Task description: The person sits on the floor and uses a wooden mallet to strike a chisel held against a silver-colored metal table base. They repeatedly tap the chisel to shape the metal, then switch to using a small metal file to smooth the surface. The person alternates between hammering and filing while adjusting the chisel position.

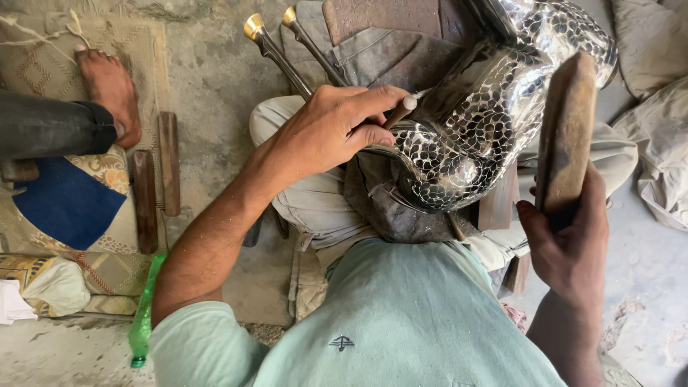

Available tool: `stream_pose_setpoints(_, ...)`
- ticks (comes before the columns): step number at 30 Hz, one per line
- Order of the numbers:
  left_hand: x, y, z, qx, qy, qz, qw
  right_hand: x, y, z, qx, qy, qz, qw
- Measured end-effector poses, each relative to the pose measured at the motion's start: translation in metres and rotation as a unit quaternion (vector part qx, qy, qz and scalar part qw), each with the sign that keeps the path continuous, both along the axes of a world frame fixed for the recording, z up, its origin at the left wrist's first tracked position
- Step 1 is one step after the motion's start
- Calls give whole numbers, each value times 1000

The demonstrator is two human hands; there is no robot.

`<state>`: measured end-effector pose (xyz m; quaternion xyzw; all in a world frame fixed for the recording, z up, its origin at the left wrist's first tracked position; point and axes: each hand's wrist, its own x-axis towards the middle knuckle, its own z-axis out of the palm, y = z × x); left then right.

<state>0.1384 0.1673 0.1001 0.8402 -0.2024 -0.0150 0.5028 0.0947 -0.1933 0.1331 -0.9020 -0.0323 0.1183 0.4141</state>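
Note:
A shiny metal vessel [487, 107] with a hammered scale pattern lies across my lap on a dark leather pad [380, 204]. My left hand [333, 129] grips a thin punch tool [405, 107] whose tip rests against the vessel's side. My right hand [570, 240] holds a flat wooden mallet block [566, 132] upright, raised just right of the vessel and apart from the punch.
Two brass-tipped rods [276, 50] lean at the top middle. Another person's bare foot [107, 86] and dark trouser leg rest on a patterned mat [72, 186] at left. Wooden sticks [158, 175] and a green bottle [143, 315] lie on the concrete floor. Cloth sacks [656, 107] sit at right.

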Motion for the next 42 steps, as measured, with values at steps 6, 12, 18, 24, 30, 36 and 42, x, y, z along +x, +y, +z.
stream_pose_setpoints(6,0,-5,-6,-7,-14,-28,999,11,13,10,-25,-61,67,996)
stream_pose_setpoints(12,1,-9,2,36,-4,-42,998,21,26,29,-157,-176,115,965)
stream_pose_setpoints(18,2,-11,6,47,5,-39,998,25,25,27,-70,-148,132,978)
stream_pose_setpoints(24,3,-10,4,60,6,-47,997,25,19,10,-212,-226,159,937)
stream_pose_setpoints(30,4,-10,5,78,2,-60,995,20,19,11,-173,-195,154,953)
stream_pose_setpoints(36,7,-11,7,96,24,-71,993,20,22,7,-202,-231,174,936)
stream_pose_setpoints(42,6,-8,8,96,0,-75,993,12,25,3,-221,-209,149,941)
